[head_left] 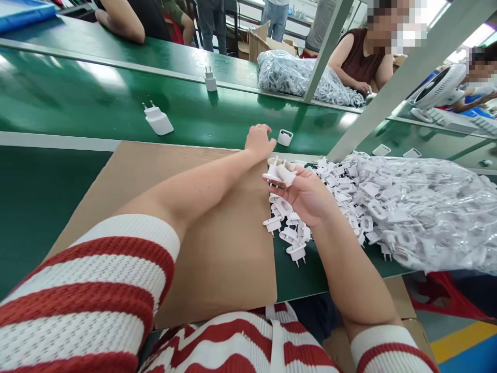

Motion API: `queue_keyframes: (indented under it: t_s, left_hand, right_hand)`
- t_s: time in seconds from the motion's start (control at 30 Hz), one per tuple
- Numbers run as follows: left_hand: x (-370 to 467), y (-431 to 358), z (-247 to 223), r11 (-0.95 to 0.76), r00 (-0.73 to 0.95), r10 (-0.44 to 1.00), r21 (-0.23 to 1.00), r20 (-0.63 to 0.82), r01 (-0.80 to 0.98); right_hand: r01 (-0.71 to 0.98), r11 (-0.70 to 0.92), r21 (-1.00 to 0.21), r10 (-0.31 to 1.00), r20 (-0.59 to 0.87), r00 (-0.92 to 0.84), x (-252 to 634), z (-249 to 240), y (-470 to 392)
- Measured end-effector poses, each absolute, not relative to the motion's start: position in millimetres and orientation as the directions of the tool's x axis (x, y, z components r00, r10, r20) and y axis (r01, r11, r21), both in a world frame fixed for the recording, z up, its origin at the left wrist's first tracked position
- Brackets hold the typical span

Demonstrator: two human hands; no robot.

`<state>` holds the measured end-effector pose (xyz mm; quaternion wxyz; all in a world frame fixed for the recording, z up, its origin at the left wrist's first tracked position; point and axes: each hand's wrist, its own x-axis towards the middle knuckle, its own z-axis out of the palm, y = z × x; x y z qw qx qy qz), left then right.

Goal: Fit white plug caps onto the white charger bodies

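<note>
My left hand [259, 141] is stretched over the far edge of the cardboard, its fingers curled loosely apart with nothing in them. Just right of its fingertips, on the green belt, lies a white charger housing [285, 137] with its open end towards me. My right hand [308, 194] pinches a white plug cover with two metal pins [274, 171] between thumb and fingers. Pale finger cots cover the thumb and a finger. Below and beside this hand, loose white plug covers [297, 233] lie in a heap that spills from a clear plastic bag [435, 207].
Two white chargers with pins, one nearer [159, 120] and one farther [210, 81], stand on the green belt [97, 103]. A brown cardboard sheet [225, 248] covers the table before me. A slanted metal post [388, 98] rises at the right. Co-workers sit across the line beside another filled bag [287, 72].
</note>
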<state>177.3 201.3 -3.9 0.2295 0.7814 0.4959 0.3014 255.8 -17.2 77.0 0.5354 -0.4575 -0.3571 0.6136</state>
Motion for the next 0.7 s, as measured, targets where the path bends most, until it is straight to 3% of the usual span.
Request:
queue_keyframes:
  t_s: [0.1,0.3,0.5,0.7]
  left_hand:
    - [174,204,-6,-0.367,0.287,0.93,0.661,0.231,0.655]
    - [199,210,-4,-0.308,0.25,0.95,0.695,0.186,0.649]
    - [197,212,3,-0.276,0.25,0.956,0.741,0.15,0.612]
    - [136,164,11,-0.408,0.424,0.884,0.771,0.199,0.489]
  right_hand:
    - [-0.226,-0.12,-0.967,0.988,-0.138,0.064,249,76,-20]
    - [-0.231,-0.069,-0.97,0.99,-0.094,0.101,243,80,-27]
    - [-0.415,-0.155,-0.897,0.975,-0.206,0.082,253,78,-16]
    - [-0.543,-0.202,-0.815,0.967,-0.255,0.022,254,79,-17]
